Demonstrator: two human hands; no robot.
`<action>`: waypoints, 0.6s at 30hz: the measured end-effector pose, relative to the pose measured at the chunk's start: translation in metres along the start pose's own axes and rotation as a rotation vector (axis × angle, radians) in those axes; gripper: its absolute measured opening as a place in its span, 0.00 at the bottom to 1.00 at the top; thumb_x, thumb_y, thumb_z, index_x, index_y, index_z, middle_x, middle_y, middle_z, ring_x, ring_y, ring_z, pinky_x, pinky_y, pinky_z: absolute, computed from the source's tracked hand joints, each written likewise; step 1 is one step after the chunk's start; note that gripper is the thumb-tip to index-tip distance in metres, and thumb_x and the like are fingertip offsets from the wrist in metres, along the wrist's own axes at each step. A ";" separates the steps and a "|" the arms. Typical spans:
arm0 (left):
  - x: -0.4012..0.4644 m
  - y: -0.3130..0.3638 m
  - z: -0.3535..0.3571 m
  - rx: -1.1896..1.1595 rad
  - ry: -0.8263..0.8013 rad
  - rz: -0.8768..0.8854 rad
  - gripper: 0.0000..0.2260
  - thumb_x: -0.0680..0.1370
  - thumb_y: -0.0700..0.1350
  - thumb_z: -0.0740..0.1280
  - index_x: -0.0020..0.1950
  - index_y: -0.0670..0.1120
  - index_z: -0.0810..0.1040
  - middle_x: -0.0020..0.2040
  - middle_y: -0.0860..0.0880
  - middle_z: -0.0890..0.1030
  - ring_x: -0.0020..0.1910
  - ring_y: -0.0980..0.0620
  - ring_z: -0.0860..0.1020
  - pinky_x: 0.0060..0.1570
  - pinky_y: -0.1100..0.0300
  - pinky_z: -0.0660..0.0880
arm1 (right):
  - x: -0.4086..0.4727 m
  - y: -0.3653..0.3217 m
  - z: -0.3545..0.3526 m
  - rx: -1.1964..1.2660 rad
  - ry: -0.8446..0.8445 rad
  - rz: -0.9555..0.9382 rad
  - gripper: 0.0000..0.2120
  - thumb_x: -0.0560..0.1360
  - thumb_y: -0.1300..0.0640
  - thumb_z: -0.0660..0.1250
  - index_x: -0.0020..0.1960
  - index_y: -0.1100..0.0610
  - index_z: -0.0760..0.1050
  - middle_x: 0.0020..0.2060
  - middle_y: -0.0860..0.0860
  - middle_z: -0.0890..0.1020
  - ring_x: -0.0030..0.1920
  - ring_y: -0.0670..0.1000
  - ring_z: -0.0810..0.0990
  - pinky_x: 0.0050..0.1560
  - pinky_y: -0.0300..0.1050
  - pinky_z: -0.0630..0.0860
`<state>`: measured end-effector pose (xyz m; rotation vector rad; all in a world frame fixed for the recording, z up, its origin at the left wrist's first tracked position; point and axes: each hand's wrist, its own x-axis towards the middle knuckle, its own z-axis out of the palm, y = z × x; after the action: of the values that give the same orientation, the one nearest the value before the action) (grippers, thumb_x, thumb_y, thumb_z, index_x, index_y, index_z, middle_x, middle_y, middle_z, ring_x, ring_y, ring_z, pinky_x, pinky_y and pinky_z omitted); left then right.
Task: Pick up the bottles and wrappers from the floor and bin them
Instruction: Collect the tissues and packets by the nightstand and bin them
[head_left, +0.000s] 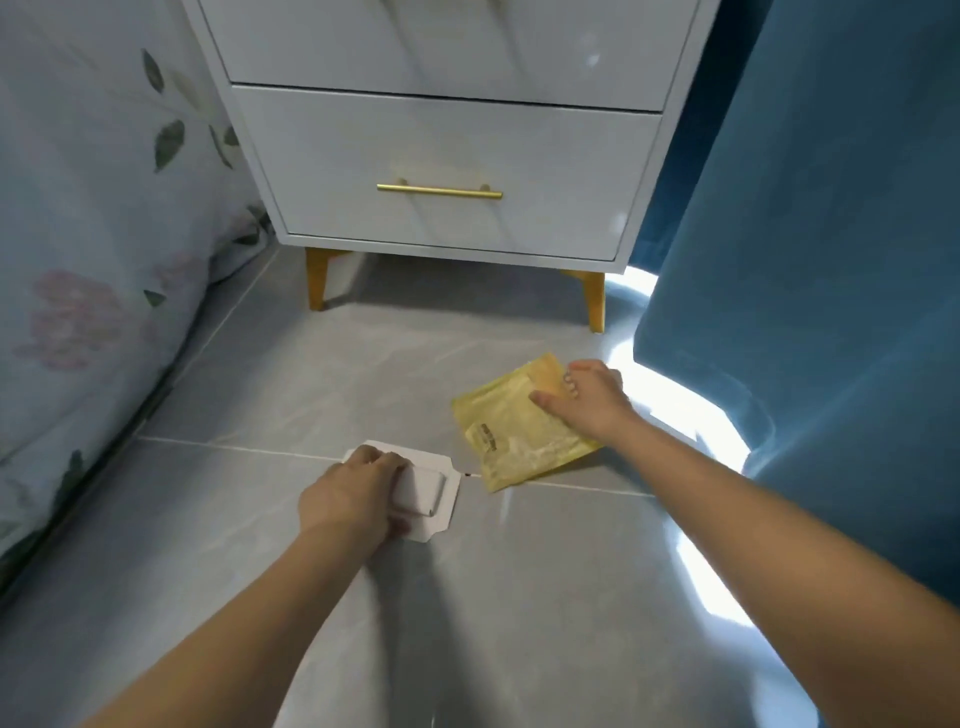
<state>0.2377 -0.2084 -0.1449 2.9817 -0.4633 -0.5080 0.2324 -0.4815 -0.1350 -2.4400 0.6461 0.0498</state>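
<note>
A flat yellow wrapper (511, 434) lies on the grey tiled floor, right of centre. My right hand (589, 397) rests on its far right corner, fingers curled over the edge and thumb pressed on top. A white cardboard package (434, 491) with a raised middle lies on the floor just left of the wrapper. My left hand (353, 493) covers its left side, fingers bent over the raised part. Both items still touch the floor. No bottle and no bin are in view.
A white nightstand (452, 171) with a gold handle and yellow legs stands just beyond the items. A floral bedcover (88, 260) hangs down at the left. A blue curtain (810, 260) hangs at the right, with bright sunlight on the floor beside it.
</note>
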 end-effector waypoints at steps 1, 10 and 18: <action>0.000 0.000 -0.001 -0.003 0.001 -0.006 0.27 0.70 0.53 0.71 0.67 0.62 0.67 0.68 0.56 0.68 0.64 0.49 0.73 0.52 0.56 0.72 | 0.006 -0.004 0.006 -0.010 0.014 0.015 0.31 0.69 0.39 0.70 0.63 0.59 0.72 0.66 0.55 0.70 0.67 0.58 0.66 0.67 0.53 0.66; -0.005 0.007 -0.003 0.014 0.005 -0.070 0.27 0.71 0.51 0.71 0.68 0.59 0.66 0.65 0.52 0.68 0.63 0.47 0.72 0.45 0.56 0.66 | 0.028 -0.023 0.034 -0.171 -0.063 0.102 0.40 0.62 0.42 0.77 0.65 0.58 0.64 0.61 0.58 0.75 0.60 0.60 0.74 0.58 0.54 0.73; -0.042 0.014 0.010 -0.088 0.009 -0.143 0.32 0.63 0.63 0.75 0.63 0.57 0.69 0.60 0.51 0.71 0.58 0.46 0.72 0.48 0.54 0.71 | -0.021 -0.022 0.046 -0.119 0.048 0.015 0.27 0.63 0.47 0.78 0.56 0.55 0.73 0.53 0.56 0.81 0.54 0.60 0.79 0.48 0.48 0.73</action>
<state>0.1926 -0.2090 -0.1394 2.9443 -0.2215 -0.5119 0.2296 -0.4303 -0.1567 -2.5583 0.7009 0.0363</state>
